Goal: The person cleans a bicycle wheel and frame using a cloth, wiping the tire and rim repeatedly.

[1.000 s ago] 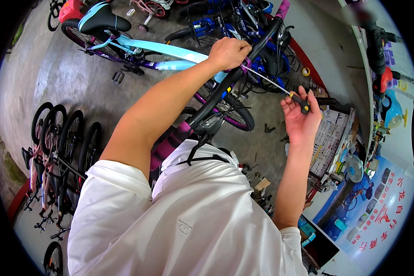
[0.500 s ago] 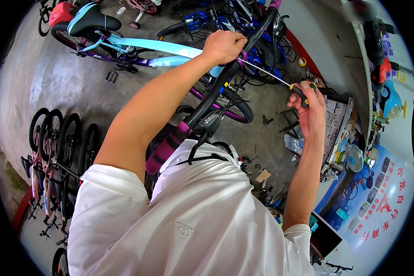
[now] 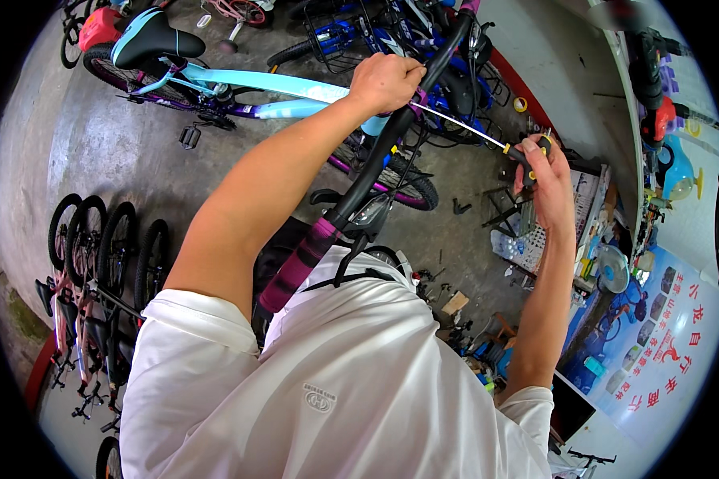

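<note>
We held a screwdriver (image 3: 507, 148) at the purple clamp (image 3: 415, 101)

The fingers of our right hand (image 3: 549, 182) pinched its black-and-yellow handle (image 3: 520, 156), the shaft slanting to the middle of the handlebar (image 3: 365, 170). There our left hand (image 3: 384, 83) lay with bent fingers; we could not tell how firmly they closed. Beyond, the light-blue bicycle (image 3: 272, 82) stretched leftward to its black saddle (image 3: 156, 41).

The upper edge cuts the handlebar (image 3: 367, 172) at 1 o'clock, the lower a wheel (image 3: 108, 460) near 8. The left hand (image 3: 385, 82) hides its palm; the right hand (image 3: 550, 182) covers some of the screwdriver (image 3: 518, 155). Parts (image 3: 428, 281) at 4 are too small to tell.
</note>
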